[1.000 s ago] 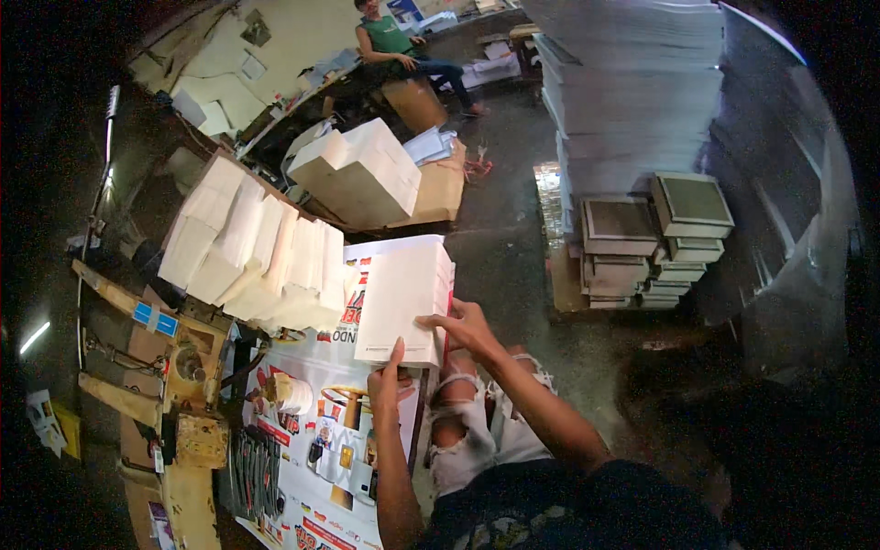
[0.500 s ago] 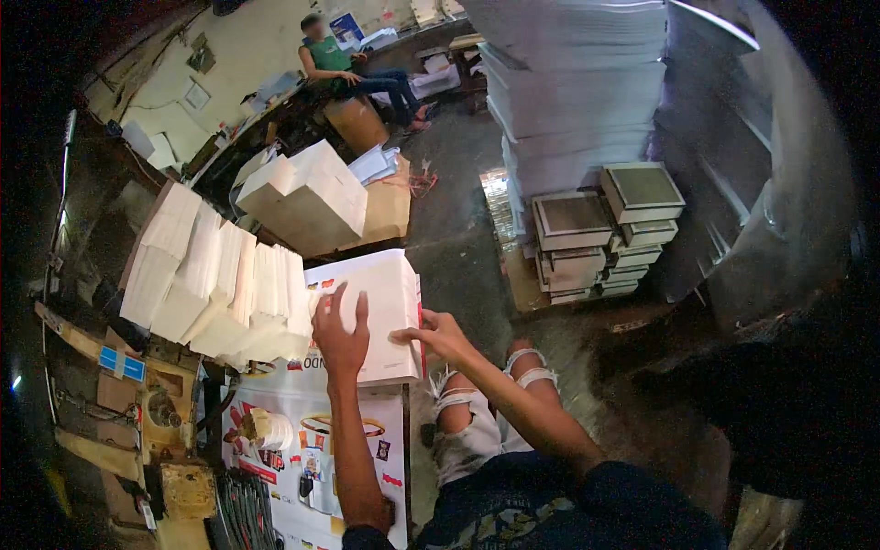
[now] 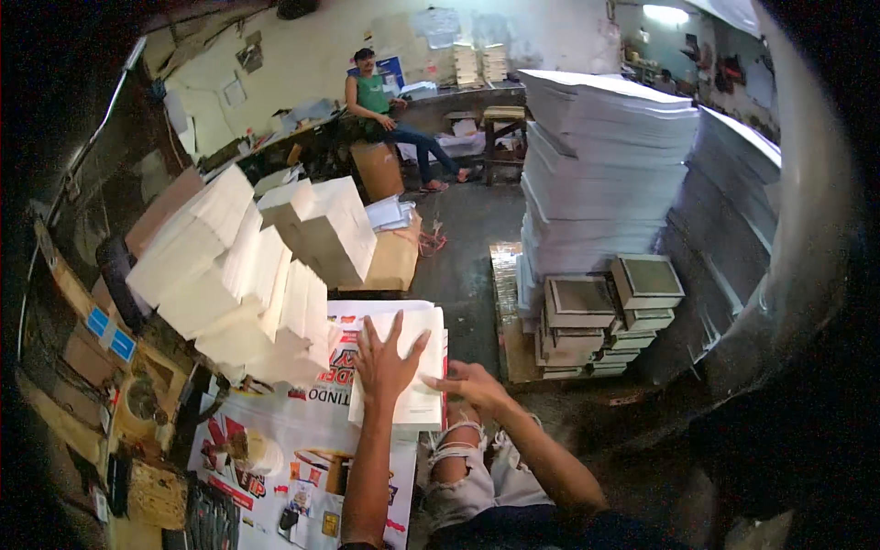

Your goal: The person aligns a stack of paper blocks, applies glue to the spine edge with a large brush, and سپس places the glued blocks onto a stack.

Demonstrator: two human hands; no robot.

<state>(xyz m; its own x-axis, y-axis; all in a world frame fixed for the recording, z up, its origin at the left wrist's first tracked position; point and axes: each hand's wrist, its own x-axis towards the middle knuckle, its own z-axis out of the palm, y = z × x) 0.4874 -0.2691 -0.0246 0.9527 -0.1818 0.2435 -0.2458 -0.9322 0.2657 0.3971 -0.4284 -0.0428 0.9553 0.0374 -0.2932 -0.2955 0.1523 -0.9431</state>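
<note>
A stack of white paper sheets [image 3: 417, 412] lies at the right edge of the worktable, over a printed sheet with red lettering [image 3: 345, 365]. My left hand [image 3: 387, 367] rests on top of it, palm down with fingers spread. At the stack's right edge is my right hand [image 3: 472, 385], its thumb on the top sheet and its fingers bent round the side, partly hidden. Just left stand several thick bundles of cream paper [image 3: 261, 293], leaning in a row.
A printed poster [image 3: 275, 412] covers the table, with a cream roll [image 3: 264, 454] on it. Beyond stand paper blocks [image 3: 339, 229]. Tall paper piles [image 3: 605, 174] and framed boxes [image 3: 582, 298] rise at right. Another person [image 3: 371, 96] sits at the back.
My left hand has flattened onto the stack with its fingers spread wider. The right hand stays at the right edge. The view has tilted up, showing more of the back wall.
</note>
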